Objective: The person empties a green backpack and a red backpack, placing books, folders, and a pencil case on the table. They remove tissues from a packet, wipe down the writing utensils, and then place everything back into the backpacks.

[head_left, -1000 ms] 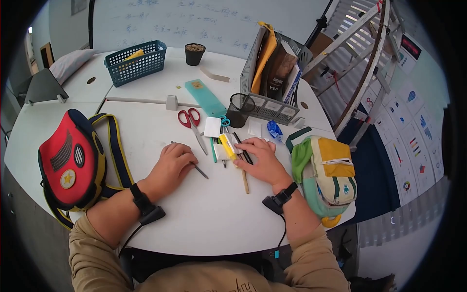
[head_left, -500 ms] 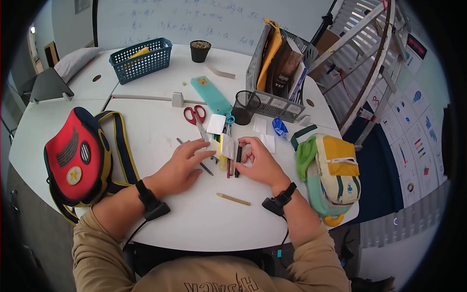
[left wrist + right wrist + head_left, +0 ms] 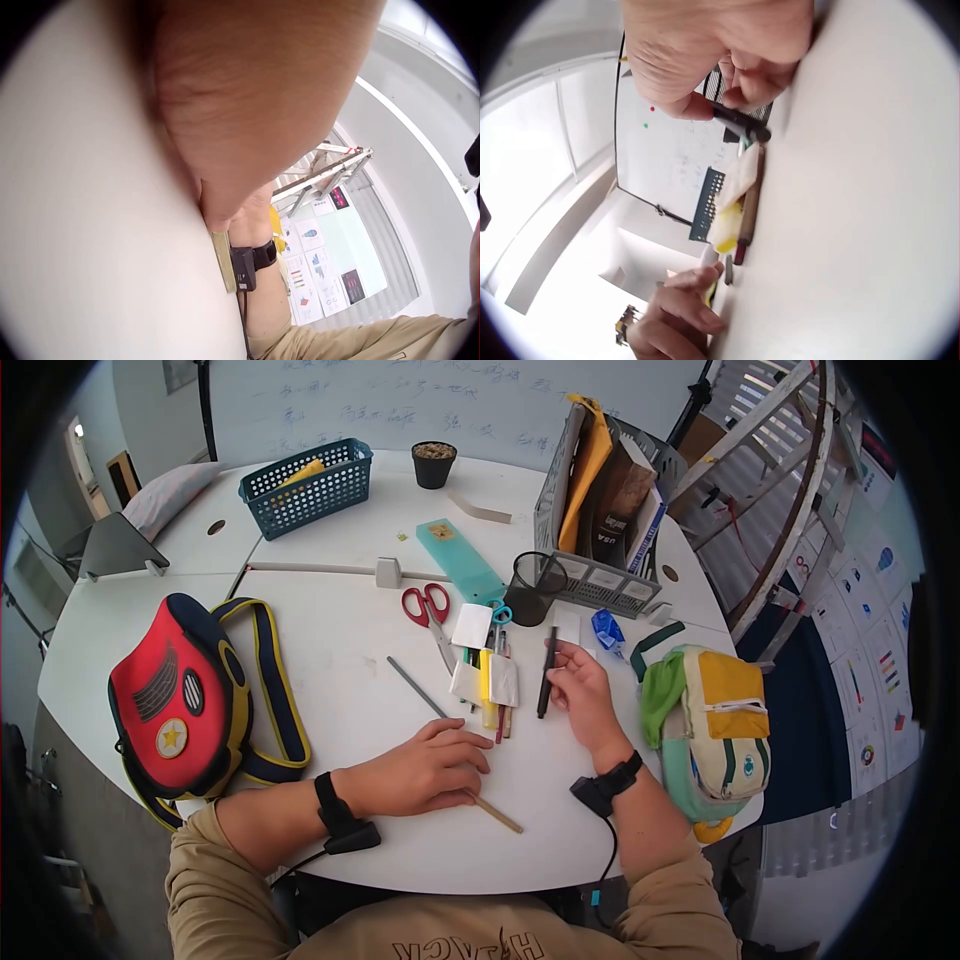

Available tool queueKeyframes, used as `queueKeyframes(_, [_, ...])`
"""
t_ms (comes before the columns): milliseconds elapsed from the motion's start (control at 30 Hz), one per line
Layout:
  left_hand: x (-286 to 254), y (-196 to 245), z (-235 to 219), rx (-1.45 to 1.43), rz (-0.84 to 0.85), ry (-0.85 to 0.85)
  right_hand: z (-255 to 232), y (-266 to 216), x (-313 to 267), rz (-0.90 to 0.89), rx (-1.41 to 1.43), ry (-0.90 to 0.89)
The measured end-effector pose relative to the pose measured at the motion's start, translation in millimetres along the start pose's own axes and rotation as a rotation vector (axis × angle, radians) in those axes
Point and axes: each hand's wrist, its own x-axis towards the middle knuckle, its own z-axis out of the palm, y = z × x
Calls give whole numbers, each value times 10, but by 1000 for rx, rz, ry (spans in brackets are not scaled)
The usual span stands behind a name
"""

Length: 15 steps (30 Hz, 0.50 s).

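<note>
Low over the near table, my left hand (image 3: 425, 770) has its thumb and bent fingers at one end of a gold pen (image 3: 500, 815); the pen's other end (image 3: 226, 274) points out to the right. My right hand (image 3: 585, 695) pinches a black pen (image 3: 547, 680) upright in the head view; in the right wrist view the black pen (image 3: 741, 121) sticks out from the fingertips. Between the hands and farther back lies a group of pens with a yellow highlighter (image 3: 487, 685) and white pieces (image 3: 503, 680) around them. A grey pencil (image 3: 415, 685) lies left of the group.
Red scissors (image 3: 432, 615), a teal case (image 3: 460, 560) and a black mesh cup (image 3: 530, 600) lie or stand behind the pens. A red bag (image 3: 175, 695) is at left, a cream and yellow bag (image 3: 715, 720) at right. A blue wrapper (image 3: 607, 630) lies behind my right hand.
My left hand has come nearer and right, onto the gold pen, which has turned. My right hand has moved the black pen right, away from the group. The head view has shifted.
</note>
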Motion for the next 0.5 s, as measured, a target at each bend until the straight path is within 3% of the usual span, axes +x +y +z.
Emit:
queueKeyframes(33, [-4, -9, -15, 16, -17, 3, -59, 11, 46, 1, 86, -80])
queueKeyframes(367, [-30, -104, -169, 71, -139, 162, -223, 146, 155, 108, 243, -82])
queueKeyframes(500, [-35, -147, -151, 64, -145, 170, -36, -29, 47, 144, -42, 16])
